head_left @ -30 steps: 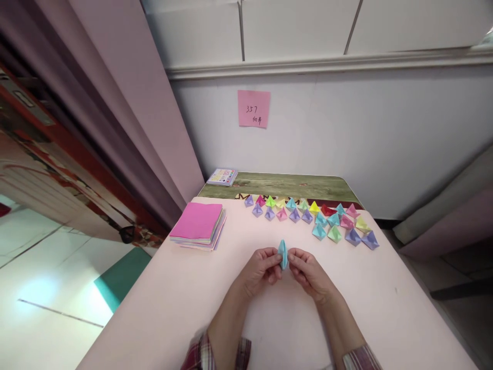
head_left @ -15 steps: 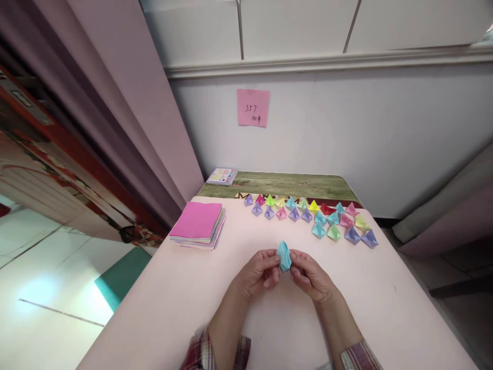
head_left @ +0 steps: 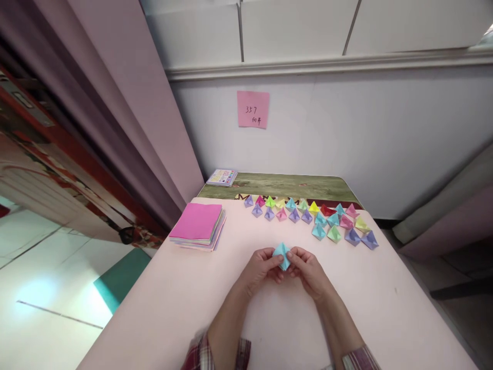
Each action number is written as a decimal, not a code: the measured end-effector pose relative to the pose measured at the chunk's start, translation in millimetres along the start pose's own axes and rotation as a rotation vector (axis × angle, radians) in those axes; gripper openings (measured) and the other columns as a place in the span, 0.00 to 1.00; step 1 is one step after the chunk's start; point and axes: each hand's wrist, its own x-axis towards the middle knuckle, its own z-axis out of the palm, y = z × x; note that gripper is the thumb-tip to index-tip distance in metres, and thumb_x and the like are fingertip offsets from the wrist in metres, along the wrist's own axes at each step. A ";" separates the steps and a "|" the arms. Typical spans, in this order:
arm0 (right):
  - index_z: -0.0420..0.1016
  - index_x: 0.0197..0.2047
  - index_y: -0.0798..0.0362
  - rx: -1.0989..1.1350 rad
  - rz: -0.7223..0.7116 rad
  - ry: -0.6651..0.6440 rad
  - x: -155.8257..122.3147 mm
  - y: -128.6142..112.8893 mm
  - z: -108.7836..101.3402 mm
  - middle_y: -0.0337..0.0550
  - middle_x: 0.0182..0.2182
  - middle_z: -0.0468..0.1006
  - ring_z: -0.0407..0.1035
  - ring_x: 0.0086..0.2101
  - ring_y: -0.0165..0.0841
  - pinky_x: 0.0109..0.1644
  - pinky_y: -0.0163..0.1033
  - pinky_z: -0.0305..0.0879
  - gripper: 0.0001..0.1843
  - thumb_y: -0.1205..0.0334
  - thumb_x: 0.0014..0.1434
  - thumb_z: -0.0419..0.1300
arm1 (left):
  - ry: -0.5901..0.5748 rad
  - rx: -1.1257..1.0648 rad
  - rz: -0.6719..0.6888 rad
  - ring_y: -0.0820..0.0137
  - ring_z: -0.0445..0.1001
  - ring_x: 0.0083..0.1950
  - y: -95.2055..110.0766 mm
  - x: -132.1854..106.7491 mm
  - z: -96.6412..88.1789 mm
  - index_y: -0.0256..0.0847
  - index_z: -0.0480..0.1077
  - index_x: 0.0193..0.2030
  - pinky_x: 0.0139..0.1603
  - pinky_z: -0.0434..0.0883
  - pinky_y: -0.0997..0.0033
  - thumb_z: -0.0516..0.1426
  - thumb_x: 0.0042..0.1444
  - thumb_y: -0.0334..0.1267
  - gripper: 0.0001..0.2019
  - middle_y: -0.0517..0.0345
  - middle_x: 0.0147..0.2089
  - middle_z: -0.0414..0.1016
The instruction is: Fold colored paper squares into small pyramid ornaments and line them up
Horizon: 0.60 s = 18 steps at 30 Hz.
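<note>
Pale pink desk (head_left: pixel 185 313), set against a white wall; curtain (head_left: pixel 127 103) at the left, pink note (head_left: pixel 253 109) stuck on the wall above.

Item in hand: blue paper piece (head_left: pixel 281 253), folded, held just above the desk near its middle, a little toward the near edge. Left hand (head_left: pixel 262 268) pinched its left side and right hand (head_left: pixel 310 272) its right side, thumbs and fingertips closed narrowly on the paper. Both wrists lay low over the desk; plaid sleeves (head_left: pixel 200 355) showed at the near edge.

Orientation: the piece showed as a small kite or diamond. One tip pointed to the far edge and the wall, the other back toward the person. Its long axis seemingly ran from near edge to far edge, its short axis between the two hands.

Finished stock: folded pieces (head_left: pixel 308 216) in many colours, in two loose rows along the far edge, running into the far right corner.

Unused stock: stack of sheets (head_left: pixel 198 223) at the far left corner, pink sheet on top, well apart from the hands.

Progress, judged: many pieces were done; the blue one appeared close to their shape but was not yet set among them; the thick stack suggested plenty left.

Beyond the far edge: green table (head_left: pixel 292 186) carrying a small box (head_left: pixel 222 177).
</note>
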 end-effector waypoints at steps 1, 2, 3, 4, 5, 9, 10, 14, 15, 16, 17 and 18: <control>0.72 0.27 0.55 -0.027 -0.036 0.021 1.3 1.4 -0.1 0.37 0.21 0.74 0.66 0.22 0.26 0.25 0.30 0.62 0.19 0.48 0.48 0.70 | 0.026 0.020 0.036 0.73 0.72 0.24 -0.8 1.2 0.7 0.34 0.71 0.32 0.25 0.70 0.75 0.68 0.45 0.48 0.18 0.56 0.27 0.74; 0.72 0.28 0.54 -0.046 -0.071 0.038 2.7 2.8 0.1 0.37 0.21 0.74 0.67 0.23 0.27 0.26 0.31 0.63 0.19 0.48 0.47 0.71 | 0.054 0.032 0.074 0.73 0.73 0.26 -1.9 2.6 1.3 0.34 0.71 0.32 0.27 0.71 0.75 0.69 0.42 0.46 0.18 0.57 0.27 0.74; 0.72 0.30 0.54 -0.054 -0.102 0.053 4.0 4.0 0.5 0.37 0.23 0.75 0.68 0.23 0.28 0.27 0.32 0.64 0.19 0.49 0.46 0.72 | 0.085 0.036 0.110 0.72 0.73 0.27 -3.2 4.0 1.6 0.34 0.71 0.33 0.28 0.71 0.74 0.70 0.40 0.44 0.19 0.58 0.28 0.74; 0.73 0.33 0.53 -0.057 -0.128 0.065 5.2 5.0 1.2 0.37 0.24 0.76 0.70 0.24 0.29 0.28 0.33 0.65 0.20 0.49 0.45 0.72 | 0.116 0.036 0.138 0.72 0.73 0.27 -4.5 5.4 1.6 0.35 0.70 0.36 0.29 0.72 0.73 0.71 0.38 0.42 0.21 0.59 0.28 0.75; 0.73 0.37 0.52 -0.055 -0.148 0.076 6.2 5.9 1.9 0.37 0.26 0.77 0.71 0.25 0.30 0.28 0.34 0.66 0.21 0.50 0.45 0.73 | 0.147 0.034 0.158 0.71 0.74 0.28 -5.8 6.7 1.4 0.36 0.69 0.40 0.29 0.72 0.73 0.71 0.37 0.41 0.24 0.60 0.28 0.74; 0.73 0.45 0.51 -0.086 -0.189 0.102 8.1 8.7 4.3 0.40 0.29 0.79 0.72 0.29 0.31 0.32 0.35 0.68 0.25 0.51 0.46 0.72 | 0.222 0.054 0.197 0.71 0.73 0.27 -8.8 9.8 -0.2 0.39 0.64 0.51 0.27 0.71 0.73 0.71 0.37 0.39 0.33 0.64 0.27 0.73; 0.74 0.45 0.52 -0.099 -0.198 0.111 8.1 9.3 4.7 0.40 0.29 0.78 0.72 0.29 0.31 0.33 0.35 0.68 0.24 0.51 0.47 0.71 | 0.234 0.058 0.204 0.72 0.72 0.26 -9.0 10.0 -0.2 0.38 0.64 0.50 0.27 0.70 0.74 0.70 0.38 0.39 0.32 0.64 0.27 0.73; 0.75 0.47 0.51 -0.155 -0.275 0.154 7.7 11.0 5.5 0.38 0.29 0.76 0.69 0.28 0.29 0.31 0.33 0.66 0.24 0.52 0.49 0.70 | 0.262 0.043 0.195 0.74 0.71 0.26 -8.8 8.0 2.5 0.36 0.68 0.42 0.26 0.68 0.76 0.70 0.38 0.39 0.24 0.62 0.27 0.74; 0.76 0.48 0.51 -0.172 -0.296 0.168 7.6 11.3 5.5 0.38 0.29 0.75 0.68 0.27 0.28 0.31 0.33 0.66 0.23 0.53 0.49 0.70 | 0.264 0.031 0.188 0.74 0.71 0.26 -8.5 6.9 3.5 0.36 0.69 0.40 0.26 0.68 0.76 0.70 0.38 0.39 0.23 0.61 0.27 0.75; 0.76 0.47 0.51 -0.190 -0.311 0.179 7.4 11.5 5.5 0.38 0.29 0.75 0.67 0.26 0.28 0.31 0.34 0.65 0.23 0.53 0.49 0.70 | 0.265 0.017 0.180 0.74 0.71 0.26 -8.3 5.8 4.6 0.35 0.69 0.38 0.26 0.68 0.76 0.70 0.39 0.38 0.21 0.60 0.27 0.75; 0.77 0.47 0.51 -0.205 -0.320 0.186 7.3 11.5 5.4 0.38 0.29 0.75 0.66 0.26 0.27 0.31 0.34 0.65 0.22 0.53 0.49 0.70 | 0.266 0.001 0.173 0.74 0.71 0.26 -8.0 4.8 5.3 0.35 0.70 0.37 0.26 0.68 0.76 0.70 0.39 0.38 0.19 0.60 0.27 0.75; 0.78 0.46 0.51 -0.218 -0.325 0.188 7.1 11.5 5.3 0.38 0.28 0.75 0.66 0.26 0.28 0.31 0.34 0.66 0.21 0.53 0.50 0.70 | 0.266 -0.015 0.165 0.75 0.71 0.26 -7.9 4.0 5.8 0.34 0.71 0.36 0.26 0.68 0.76 0.70 0.40 0.38 0.18 0.59 0.27 0.75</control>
